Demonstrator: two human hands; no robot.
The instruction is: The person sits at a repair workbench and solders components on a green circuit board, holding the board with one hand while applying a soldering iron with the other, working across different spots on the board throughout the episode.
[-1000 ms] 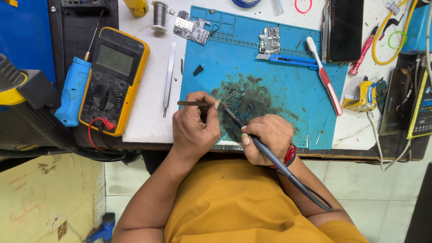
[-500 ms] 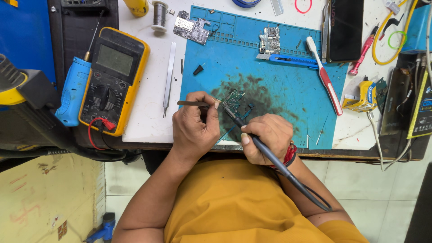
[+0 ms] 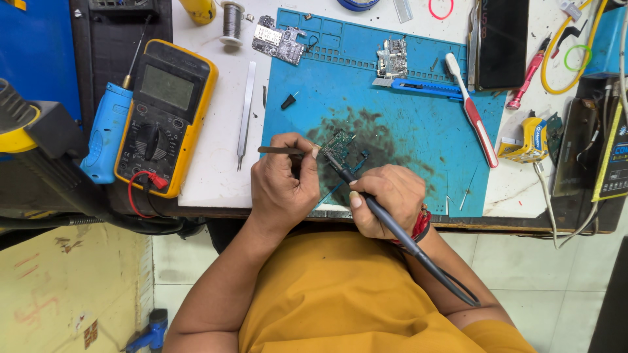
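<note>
Both forearms come up from the bottom of the view over an orange shirt and meet at the near edge of the blue work mat, wrists bent so the hands rest on the table edge. The left hand lies knuckles up, fingers curled in, thumb and forefinger pinched on a thin dark tool that lies nearly level, its free end sticking out to the left and its working end toward the small green circuit board. The right hand is closed like a pen grip around the black soldering iron. The iron's long axis runs on a slant, from the cable end low at the right, near the elbow, up and left to the tip, which meets the near edge of the board. The board sits on a dark stained patch in the middle of the mat, just beyond both sets of fingertips. A yellow multimeter lies well to the left, with steel tweezers between it and the mat.
</note>
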